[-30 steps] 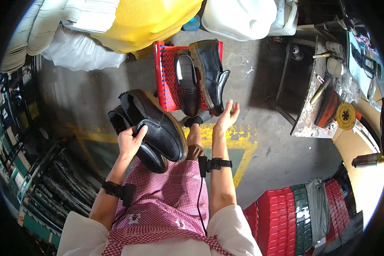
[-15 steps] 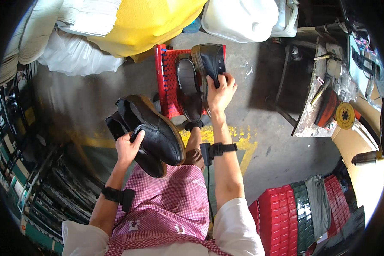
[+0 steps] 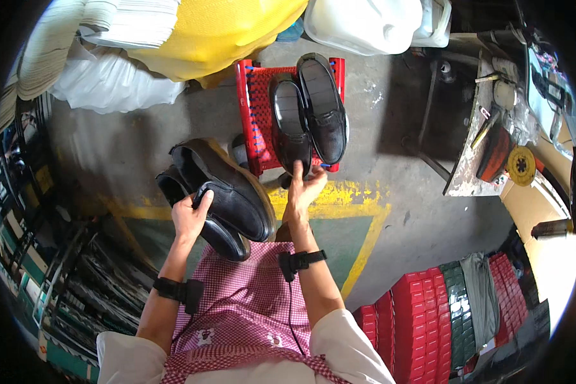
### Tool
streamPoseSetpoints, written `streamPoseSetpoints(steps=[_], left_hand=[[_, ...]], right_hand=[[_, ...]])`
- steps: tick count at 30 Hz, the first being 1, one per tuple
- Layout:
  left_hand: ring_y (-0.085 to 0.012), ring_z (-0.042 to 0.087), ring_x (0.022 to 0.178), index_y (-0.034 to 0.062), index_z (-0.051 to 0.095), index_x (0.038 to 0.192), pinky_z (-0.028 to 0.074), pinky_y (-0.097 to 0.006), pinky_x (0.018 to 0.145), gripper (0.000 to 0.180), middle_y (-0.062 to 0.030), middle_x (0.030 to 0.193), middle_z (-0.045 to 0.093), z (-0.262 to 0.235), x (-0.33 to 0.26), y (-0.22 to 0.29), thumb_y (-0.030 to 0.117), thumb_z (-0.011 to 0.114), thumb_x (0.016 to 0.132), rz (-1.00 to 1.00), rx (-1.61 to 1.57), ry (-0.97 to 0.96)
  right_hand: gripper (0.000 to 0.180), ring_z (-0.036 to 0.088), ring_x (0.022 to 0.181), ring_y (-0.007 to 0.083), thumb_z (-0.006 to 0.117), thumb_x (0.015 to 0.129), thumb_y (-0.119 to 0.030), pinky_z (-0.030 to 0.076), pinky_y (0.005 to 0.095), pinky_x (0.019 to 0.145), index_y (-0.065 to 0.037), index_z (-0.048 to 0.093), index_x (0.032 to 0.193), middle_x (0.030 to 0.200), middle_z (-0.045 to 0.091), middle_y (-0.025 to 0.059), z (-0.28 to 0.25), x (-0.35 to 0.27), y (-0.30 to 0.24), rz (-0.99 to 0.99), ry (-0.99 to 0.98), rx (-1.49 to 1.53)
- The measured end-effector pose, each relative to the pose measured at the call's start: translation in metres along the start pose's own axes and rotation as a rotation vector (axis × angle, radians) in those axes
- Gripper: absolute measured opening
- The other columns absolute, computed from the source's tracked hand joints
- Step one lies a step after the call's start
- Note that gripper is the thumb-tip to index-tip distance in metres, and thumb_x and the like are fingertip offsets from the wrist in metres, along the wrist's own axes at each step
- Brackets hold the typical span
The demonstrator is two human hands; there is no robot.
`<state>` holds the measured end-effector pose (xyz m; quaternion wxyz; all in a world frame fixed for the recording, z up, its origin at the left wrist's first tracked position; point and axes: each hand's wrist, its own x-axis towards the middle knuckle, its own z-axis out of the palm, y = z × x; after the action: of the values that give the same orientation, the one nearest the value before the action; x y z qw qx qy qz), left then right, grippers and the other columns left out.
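My left hand [image 3: 191, 217] grips a pair of black slip-on shoes [image 3: 227, 198] with brownish sole edges, its thumb over the near shoe's side. The pair is held together in the air at the left, toes pointing toward me. A second pair rests on a red woven stool [image 3: 260, 109]: a left black loafer [image 3: 294, 141] and a right black loafer [image 3: 329, 125], side by side, toes toward me. My right hand [image 3: 306, 189] is at the left loafer's toe, thumb against it, fingers apart and stretched to the right.
Behind the stool are a yellow cover [image 3: 217, 32] and white jugs [image 3: 361, 25]. A worn bench [image 3: 470, 160] with tools stands at the right. Red stacked goods [image 3: 419, 326] lie at the lower right, dark racks [image 3: 102, 288] at the lower left.
My right hand has let go of the right loafer, now flat on the stool, and moved to the left loafer's toe. That loafer has shifted slightly away from me. My left hand keeps its hold.
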<state>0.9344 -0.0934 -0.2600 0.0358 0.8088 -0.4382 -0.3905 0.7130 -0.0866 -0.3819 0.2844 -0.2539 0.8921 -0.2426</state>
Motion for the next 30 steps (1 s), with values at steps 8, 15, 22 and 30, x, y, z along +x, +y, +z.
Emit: streamPoseSetpoints(steps=[8,15,22,30], left_hand=[[-0.0218,0.061,0.060,0.0012,0.064,0.079,0.045,-0.031,0.059,0.038,-0.0132,0.063,0.061,-0.001,0.000,-0.010,0.039,0.060,0.078,-0.052,-0.047,-0.044],[-0.0123,0.050,0.050,-0.0035,0.062,0.069,0.041,-0.029,0.053,0.046,-0.0095,0.051,0.053,-0.021,-0.011,-0.001,0.041,0.059,0.079,-0.040,-0.023,0.055],[-0.0156,0.047,0.048,-0.0047,0.059,0.066,0.040,-0.033,0.052,0.049,-0.0115,0.050,0.052,-0.016,-0.016,0.019,0.043,0.055,0.080,0.038,0.011,0.087],[-0.0223,0.058,0.059,-0.0076,0.061,0.080,0.044,-0.034,0.061,0.047,-0.0187,0.068,0.062,0.009,-0.040,0.090,0.038,0.052,0.084,0.330,0.030,0.050]], right_hand=[[0.078,0.052,0.078,0.0162,0.079,0.060,-0.033,0.044,0.0272,0.059,0.003,0.037,0.116,0.095,0.053,0.0111,0.007,0.015,0.029,0.615,-0.337,0.453],[0.049,0.052,0.069,0.0130,0.077,0.063,-0.018,0.044,0.0250,0.055,0.000,0.043,0.093,0.081,0.053,0.0061,-0.062,-0.021,-0.008,0.391,-0.429,0.676],[0.044,0.055,0.074,0.0123,0.074,0.064,-0.006,0.045,0.0244,0.067,-0.003,0.045,0.098,0.083,0.058,0.0065,-0.224,0.008,-0.015,0.277,-0.448,0.653],[0.055,0.052,0.093,0.0159,0.073,0.066,-0.004,0.042,0.0267,0.083,0.003,0.045,0.112,0.102,0.053,0.0092,-0.356,0.049,-0.014,0.039,0.263,0.674]])
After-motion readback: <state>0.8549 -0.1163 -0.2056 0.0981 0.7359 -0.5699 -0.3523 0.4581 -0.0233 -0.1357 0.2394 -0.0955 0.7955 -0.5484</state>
